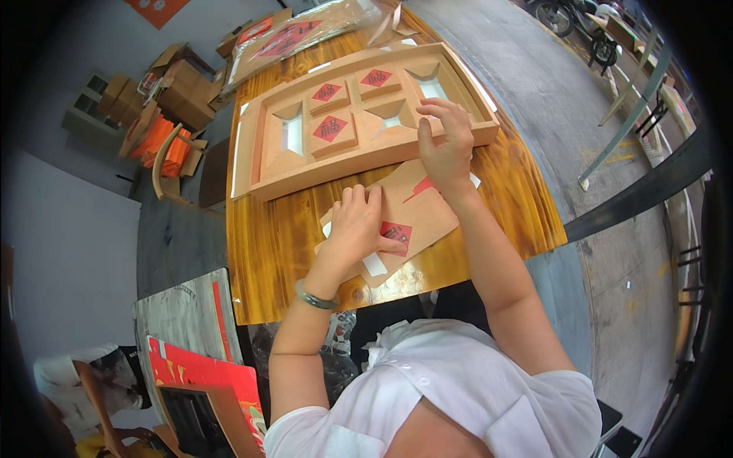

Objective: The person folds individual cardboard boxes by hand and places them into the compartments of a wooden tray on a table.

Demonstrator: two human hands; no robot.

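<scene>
My left hand (358, 226) lies on a flat brown cardboard piece (426, 226) with red printed panels. Its thumb is apart from the fingers and touches a red square with a black character (396, 233). White strips (375, 264) show at the cardboard's edges, and other pieces seem to lie beneath. My right hand (448, 137) is over the near right side of a shallow cardboard box (343, 180), its fingers curled and apart with nothing visible between them. Inside the box, several raised blocks (334, 134) bear red diamonds. Sloped recesses (292, 131) show white at the bottom.
The varnished wooden table (275, 252) carries plastic-wrapped printed cardboard (286, 43) at its far end. Cartons (186, 86) and a wooden chair (163, 163) stand to the left. Another person (94, 383) is at lower left, near a red printed board (200, 366). Motorcycles (555, 17) stand at upper right.
</scene>
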